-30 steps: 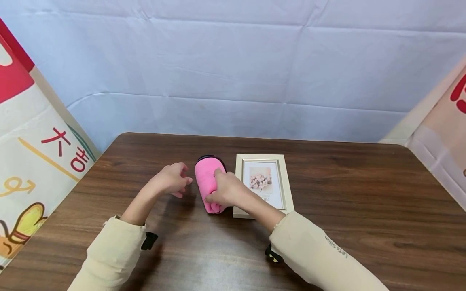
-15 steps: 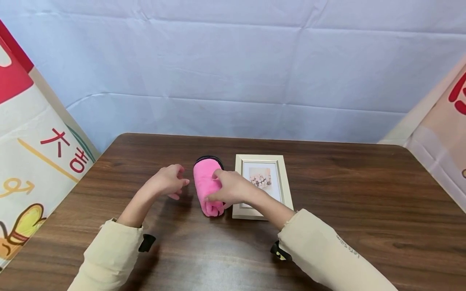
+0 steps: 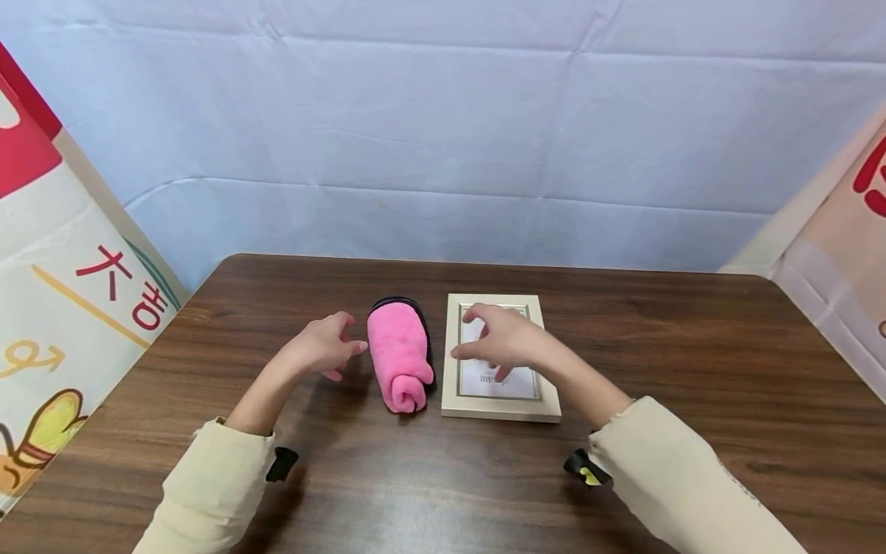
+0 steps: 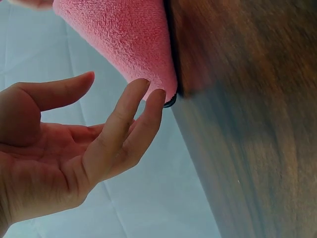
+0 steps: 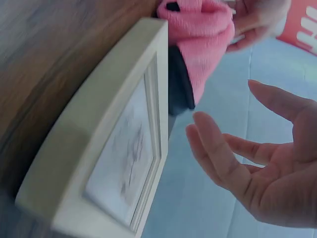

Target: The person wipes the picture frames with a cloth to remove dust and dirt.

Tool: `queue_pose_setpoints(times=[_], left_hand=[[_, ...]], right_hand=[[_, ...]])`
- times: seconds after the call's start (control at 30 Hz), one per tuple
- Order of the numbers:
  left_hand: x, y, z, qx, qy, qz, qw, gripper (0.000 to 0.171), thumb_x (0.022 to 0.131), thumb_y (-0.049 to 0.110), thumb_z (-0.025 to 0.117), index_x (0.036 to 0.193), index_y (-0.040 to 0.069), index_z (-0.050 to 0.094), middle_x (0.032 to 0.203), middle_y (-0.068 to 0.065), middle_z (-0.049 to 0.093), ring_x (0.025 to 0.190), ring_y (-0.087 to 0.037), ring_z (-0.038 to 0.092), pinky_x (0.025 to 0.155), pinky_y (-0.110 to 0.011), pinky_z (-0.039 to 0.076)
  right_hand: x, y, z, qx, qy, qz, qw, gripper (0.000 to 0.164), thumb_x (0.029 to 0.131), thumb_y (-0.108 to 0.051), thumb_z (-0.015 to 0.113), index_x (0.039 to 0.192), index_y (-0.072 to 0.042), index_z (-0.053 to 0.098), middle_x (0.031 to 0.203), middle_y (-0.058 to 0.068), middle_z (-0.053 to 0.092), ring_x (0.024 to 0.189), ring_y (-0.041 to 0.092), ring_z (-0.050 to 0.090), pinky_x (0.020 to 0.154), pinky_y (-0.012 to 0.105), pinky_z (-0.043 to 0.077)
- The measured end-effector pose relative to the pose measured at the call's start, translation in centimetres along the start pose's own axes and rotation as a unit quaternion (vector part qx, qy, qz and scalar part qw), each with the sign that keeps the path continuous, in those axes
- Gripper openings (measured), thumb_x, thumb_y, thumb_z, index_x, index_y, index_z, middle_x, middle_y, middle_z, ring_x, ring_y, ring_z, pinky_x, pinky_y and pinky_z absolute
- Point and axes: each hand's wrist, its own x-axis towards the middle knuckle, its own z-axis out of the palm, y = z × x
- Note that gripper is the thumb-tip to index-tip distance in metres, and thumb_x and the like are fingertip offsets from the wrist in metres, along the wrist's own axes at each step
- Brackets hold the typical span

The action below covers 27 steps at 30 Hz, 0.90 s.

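A pink fleecy cloth bundle (image 3: 398, 338) lies on the table, curled into a roll at its near end, with a dark edge showing along its far and right sides. My left hand (image 3: 324, 344) is just to its left, fingers loosely bent and holding nothing. In the left wrist view the fingertips (image 4: 157, 94) overlap the pink fabric (image 4: 129, 39). My right hand (image 3: 508, 338) hovers over a cream picture frame (image 3: 453, 404), thumb and fingers spread with nothing between them. The right wrist view shows this hand (image 5: 257, 168) apart from both the frame (image 5: 64, 173) and the bundle (image 5: 203, 39).
The brown wooden table (image 3: 692, 369) extends well to the right of the frame. A pale cloth backdrop (image 3: 443, 138) hangs behind its far edge. Printed banners (image 3: 76, 308) stand at the left and right sides.
My right hand has let go of the pink bundle and moved right, over the picture frame. The bundle's rolled near end now shows uncovered. The left hand has hardly moved.
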Motion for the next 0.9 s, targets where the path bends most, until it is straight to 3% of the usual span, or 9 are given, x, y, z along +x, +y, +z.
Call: queue_pose_setpoints(times=[0.4, 0.9], left_hand=[[0.1, 0.3, 0.5, -0.008, 0.004, 0.012, 0.9999, 0.054, 0.091, 0.017, 0.056, 0.133, -0.005, 0.030, 0.109, -0.023, 0.052, 0.078, -0.026, 0.059, 0.056, -0.031, 0.056], [0.1, 0.2, 0.7, -0.026, -0.004, 0.014, 0.9995, 0.057, 0.091, 0.017, 0.057, 0.135, -0.005, 0.028, 0.112, -0.024, 0.051, 0.083, -0.029, 0.060, 0.058, -0.032, 0.057]], right_hand=[[-1.6, 3.1, -3.0, -0.031, 0.013, 0.041, 0.999, 0.054, 0.085, -0.024, 0.064, 0.127, 0.001, 0.041, 0.093, 0.017, 0.054, 0.064, 0.024, 0.058, 0.051, 0.035, 0.056], [-2.8, 6.3, -3.9, -0.044, 0.015, 0.059, 0.997, 0.060, 0.083, -0.025, 0.065, 0.129, 0.003, 0.038, 0.090, 0.015, 0.055, 0.067, 0.025, 0.056, 0.049, 0.034, 0.055]])
